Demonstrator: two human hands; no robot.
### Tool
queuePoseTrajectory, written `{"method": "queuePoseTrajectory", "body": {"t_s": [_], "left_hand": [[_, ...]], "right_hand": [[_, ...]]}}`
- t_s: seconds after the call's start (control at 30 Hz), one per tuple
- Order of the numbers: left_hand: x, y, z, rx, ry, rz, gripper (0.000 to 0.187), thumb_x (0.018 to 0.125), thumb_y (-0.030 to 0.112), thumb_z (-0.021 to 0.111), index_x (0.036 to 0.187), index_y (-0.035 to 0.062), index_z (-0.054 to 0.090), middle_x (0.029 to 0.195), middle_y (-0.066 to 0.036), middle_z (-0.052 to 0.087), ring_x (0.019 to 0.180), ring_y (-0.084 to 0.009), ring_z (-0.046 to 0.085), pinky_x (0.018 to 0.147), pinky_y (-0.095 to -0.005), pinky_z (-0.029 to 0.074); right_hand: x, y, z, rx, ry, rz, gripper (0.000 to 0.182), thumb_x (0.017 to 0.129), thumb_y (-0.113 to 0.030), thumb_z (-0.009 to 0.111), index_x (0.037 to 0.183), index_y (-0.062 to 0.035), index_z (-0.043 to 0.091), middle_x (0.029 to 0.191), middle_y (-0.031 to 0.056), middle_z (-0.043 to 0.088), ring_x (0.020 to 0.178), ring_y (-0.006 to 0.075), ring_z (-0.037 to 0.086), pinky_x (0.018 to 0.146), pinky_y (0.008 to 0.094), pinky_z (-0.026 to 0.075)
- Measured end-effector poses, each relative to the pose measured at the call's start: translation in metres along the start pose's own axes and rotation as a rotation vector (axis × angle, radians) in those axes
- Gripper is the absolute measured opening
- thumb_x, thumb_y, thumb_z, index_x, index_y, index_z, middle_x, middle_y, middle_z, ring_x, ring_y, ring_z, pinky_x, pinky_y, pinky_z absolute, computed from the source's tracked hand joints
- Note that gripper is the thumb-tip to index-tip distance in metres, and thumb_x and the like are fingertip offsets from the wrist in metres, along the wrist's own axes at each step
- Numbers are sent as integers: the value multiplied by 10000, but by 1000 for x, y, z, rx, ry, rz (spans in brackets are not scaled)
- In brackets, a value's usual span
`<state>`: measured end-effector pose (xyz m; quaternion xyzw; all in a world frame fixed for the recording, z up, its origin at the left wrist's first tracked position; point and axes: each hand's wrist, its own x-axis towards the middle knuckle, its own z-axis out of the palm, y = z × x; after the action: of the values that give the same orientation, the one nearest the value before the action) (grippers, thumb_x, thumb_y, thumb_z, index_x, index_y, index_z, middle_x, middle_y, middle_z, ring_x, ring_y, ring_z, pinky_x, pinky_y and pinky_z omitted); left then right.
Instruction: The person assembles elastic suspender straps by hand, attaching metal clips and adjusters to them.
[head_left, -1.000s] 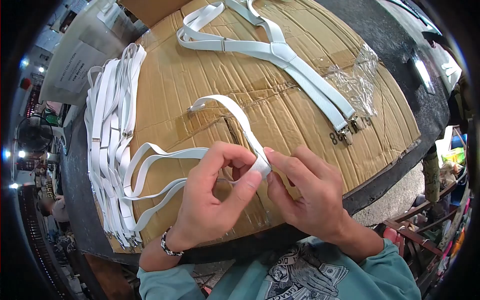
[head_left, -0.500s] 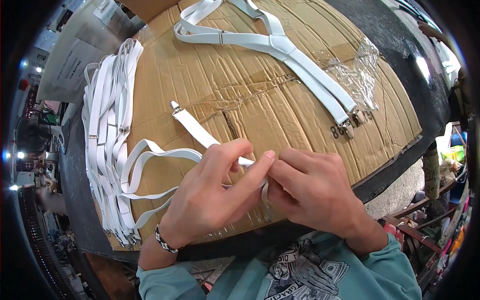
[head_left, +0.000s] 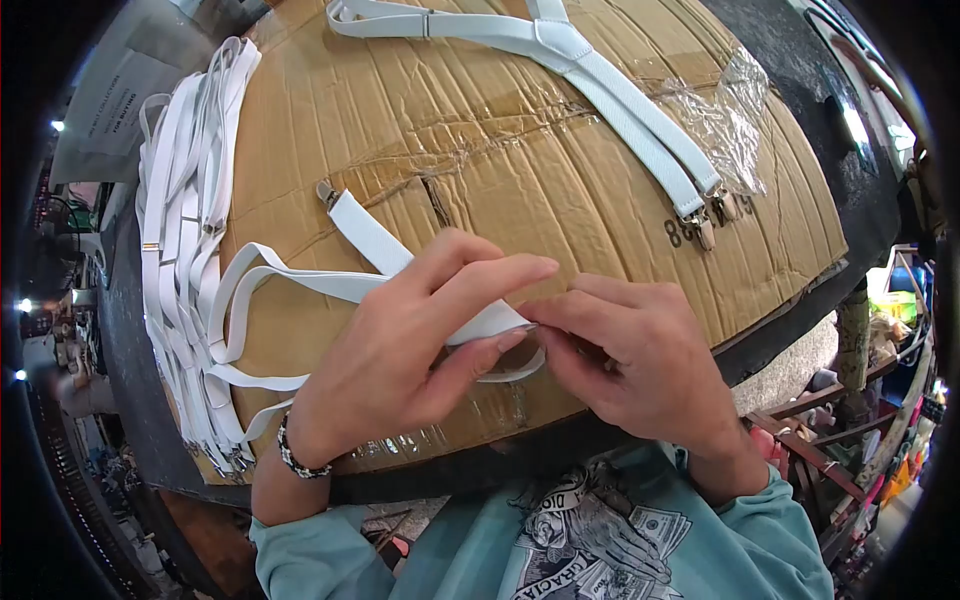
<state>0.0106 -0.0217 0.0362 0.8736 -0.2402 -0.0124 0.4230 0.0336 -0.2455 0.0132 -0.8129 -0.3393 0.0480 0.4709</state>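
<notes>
White strap [head_left: 372, 236], in left hand [head_left: 400, 345], clip [head_left: 327, 194] beyond

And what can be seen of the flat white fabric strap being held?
The white strap looks like elastic, with a silver metal clip at its far end over brown cardboard. From there it slants nearer, going under the left hand, which hides its middle, and shows again where that hand and the right hand pinch it. Whether the narrow white loop below belongs to it is unclear.
</notes>
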Motion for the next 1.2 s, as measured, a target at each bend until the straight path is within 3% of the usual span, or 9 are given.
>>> {"method": "queuePoseTrajectory", "body": {"t_s": [0.07, 0.23, 0.57, 0.67, 0.77, 0.97, 1.0, 1.1, 1.2], "left_hand": [[-1, 0, 0, -4, -8, -21, 356, 858, 40, 730, 1210, 21, 678, 1087, -161, 662, 969, -332, 662, 841, -394, 535], [-3, 1, 3, 234, -67, 27, 304, 866, 36, 719, 1166, 17, 673, 1106, -165, 632, 948, -346, 644, 800, -403, 536], [-2, -6, -8, 77, -161, 9, 230, 850, 57, 674, 1072, 2, 650, 1079, -168, 608, 929, -355, 622, 791, -407, 518], [0, -3, -7, 60, -149, -8, 236, 807, 45, 715, 1033, 17, 652, 1065, -148, 607, 920, -339, 622, 787, -391, 514], [-2, -9, -4, 78, -135, -29, 255, 763, 34, 759, 995, 32, 653, 1053, -126, 608, 915, -322, 624, 784, -382, 513], [-4, -10, -5, 48, -147, -57, 276, 739, 23, 790, 983, 38, 663, 1046, -112, 613, 917, -310, 629, 782, -381, 512], [-4, -10, -5, 52, -146, -54, 279, 737, 20, 790, 986, 39, 667, 1046, -111, 615, 919, -307, 631, 783, -380, 512], [-3, -12, -6, 43, -153, -23, 292, 732, 14, 790, 1003, 39, 685, 1042, -107, 624, 924, -299, 637, 785, -379, 514], [-4, -12, -6, 23, -148, -13, 307, 727, 5, 791, 1020, 31, 707, 1030, -103, 635, 919, -293, 646, 781, -375, 520]], "right_hand": [[2, 2, 1, 11, 7, 8, 151, 861, -86, 706, 1005, -43, 696, 798, 115, 653, 704, 330, 667, 605, 437, 521], [4, 0, 0, -2, 2, 45, 126, 856, -68, 706, 977, -32, 704, 800, 125, 659, 706, 342, 667, 608, 437, 526], [1, -3, -5, 30, -56, 90, 129, 870, -83, 727, 988, -31, 716, 827, 133, 684, 689, 353, 663, 608, 434, 531], [-1, -4, -4, 47, -39, 118, 116, 864, -58, 725, 977, -36, 720, 807, 128, 675, 639, 323, 648, 585, 400, 523], [2, -14, -14, 125, -72, 242, 262, 832, 58, 686, 1083, -2, 732, 786, 59, 636, 619, 128, 588, 549, 307, 445], [-6, -5, -23, 559, 95, 485, 268, 970, 28, 519, 1216, 45, 623, 1059, 101, 658, 737, 70, 594, 571, 199, 423], [-5, -8, -22, 583, 133, 505, 207, 1022, -32, 532, 1194, 33, 626, 1000, 89, 672, 714, 52, 594, 563, 169, 401], [-8, -12, -26, 608, 152, 613, 208, 1010, -105, 642, 1161, 38, 643, 935, 59, 677, 692, 46, 597, 571, 163, 397], [-15, -10, -34, 457, 101, 599, 193, 948, -73, 742, 1096, 29, 673, 890, 21, 667, 684, 20, 547, 587, 174, 397]]}}
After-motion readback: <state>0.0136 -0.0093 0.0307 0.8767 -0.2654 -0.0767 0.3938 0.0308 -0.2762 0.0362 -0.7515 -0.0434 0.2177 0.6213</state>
